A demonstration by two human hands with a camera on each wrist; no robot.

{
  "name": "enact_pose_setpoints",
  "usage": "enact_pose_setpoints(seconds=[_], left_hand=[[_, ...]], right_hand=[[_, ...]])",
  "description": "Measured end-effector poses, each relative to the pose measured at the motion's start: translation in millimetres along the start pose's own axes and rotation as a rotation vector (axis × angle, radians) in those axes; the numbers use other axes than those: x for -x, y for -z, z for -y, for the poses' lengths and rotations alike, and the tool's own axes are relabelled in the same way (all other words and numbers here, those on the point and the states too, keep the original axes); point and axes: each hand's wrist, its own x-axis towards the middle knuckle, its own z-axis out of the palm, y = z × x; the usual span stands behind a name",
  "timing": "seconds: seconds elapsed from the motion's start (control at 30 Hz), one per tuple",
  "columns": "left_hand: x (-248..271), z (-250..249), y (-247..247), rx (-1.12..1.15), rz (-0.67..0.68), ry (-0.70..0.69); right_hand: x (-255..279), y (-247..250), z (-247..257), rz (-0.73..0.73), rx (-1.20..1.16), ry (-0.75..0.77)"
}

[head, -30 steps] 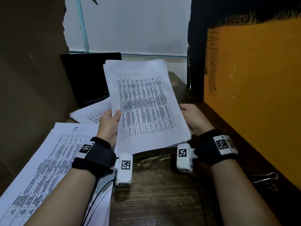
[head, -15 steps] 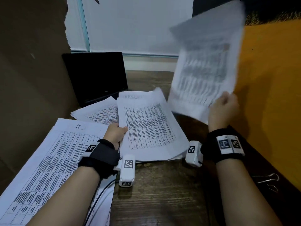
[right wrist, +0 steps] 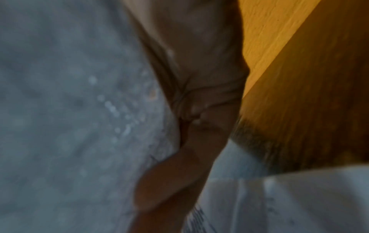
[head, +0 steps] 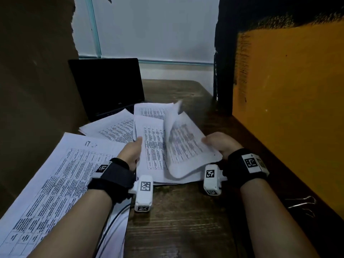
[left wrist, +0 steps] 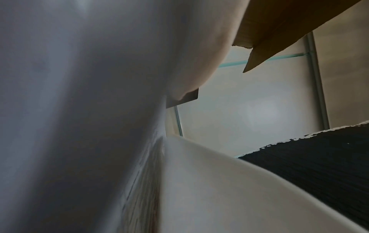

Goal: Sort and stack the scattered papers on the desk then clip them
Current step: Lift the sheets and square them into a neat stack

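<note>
Step in hand, as I read it: sorting, w/ clipping not yet begun. The stack (head: pixel 158 146) lies on the wooden surface (head: pixel 182 220) in the middle, its near edge just past the wrist cams. Left hand (head: pixel 131 152) grips the stack's left edge, thumb on top, fingers curled under. Right hand (head: pixel 220 144) pinches the right edge of a curled sheet (head: pixel 183 144), which bows up over the stack, its far corner lifted and blurred. Right wrist view is too smeared to add detail; left wrist view shows only paper close up.

Other papers not gathered yet: a big spread (head: pixel 55 183) near left, and a loose sheet (head: pixel 111 127) far left, partly under the stack, by the dark laptop (head: pixel 108 86). Binder clips (head: pixel 303 203) sit near right against the orange panel (head: pixel 288 108), untouched.

Next move prob. calls for laying the curled sheet flat & square on the stack, left hand steadying the edge, then pulling in the left-side papers, squaring all edges, and only then reaching for a clip.
</note>
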Motion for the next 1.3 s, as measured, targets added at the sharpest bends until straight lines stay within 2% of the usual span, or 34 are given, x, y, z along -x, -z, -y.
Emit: enact_pose_setpoints(seconds=[0.1,0.23,0.33,0.43,0.53,0.6,0.7,0.73,0.8,0.9,0.97,1.03,1.1,1.17,1.27,1.3], left_hand=[[5.3,-3.5,0.2,0.06,0.059,-0.019],[16.3,-8.0,-2.6,0.033,0.105,-0.006],[22.9,-9.3,-4.8,-0.018,0.038,-0.057],[22.2,-6.1,-5.1,-0.064,0.047,-0.108],[34.6,-14.3,-7.1,-0.042,0.015,-0.254],[49.1,-24.6,-10.9,0.004,0.014,-0.394],[68.6,-35.4,-15.0,0.104,0.005,-0.602],[73.5,-37.9,-16.7,0.125,-0.031,-0.68],[89.0,-45.6,-19.4,0.101,-0.138,-0.868],[103.4,-55.2,-22.7,0.036,-0.266,-1.107],[103.2,-56.5,-23.7,0.04,-0.285,-1.187],[101.9,-57.4,-22.0,0.068,-0.297,-1.201],[97.0,-56.6,-17.4,0.05,-0.307,-1.158],[90.7,-53.4,-14.1,0.066,-0.278,-1.03],[74.4,-46.3,-13.3,0.145,-0.167,-0.753],[71.9,-44.6,-14.9,0.126,-0.18,-0.74]], right_hand=[[-2.6,-5.4,-2.5,0.073,0.065,-0.026],[-8.4,-11.0,-7.6,0.124,0.054,-0.06],[-10.1,-15.1,-6.8,0.174,0.076,-0.057],[-11.6,-15.1,-6.3,0.175,0.1,-0.037],[-14.1,-10.6,-7.1,0.045,0.047,0.037],[-11.1,-5.0,-7.6,-0.039,-0.087,0.067],[-0.5,1.6,-4.0,0.13,-0.357,0.135],[5.8,2.5,0.8,0.165,-0.415,0.187],[15.4,2.3,12.6,0.137,-0.496,0.341],[32.8,-1.5,34.4,-0.081,-0.431,0.638],[41.9,-5.9,42.9,-0.182,-0.375,0.78],[41.0,-11.8,42.9,-0.225,-0.341,0.822],[35.6,-15.7,37.6,-0.194,-0.307,0.787],[31.7,-15.8,31.8,-0.096,-0.318,0.699],[27.5,-16.2,27.6,-0.005,-0.375,0.626],[29.1,-18.1,29.1,0.001,-0.403,0.623]])
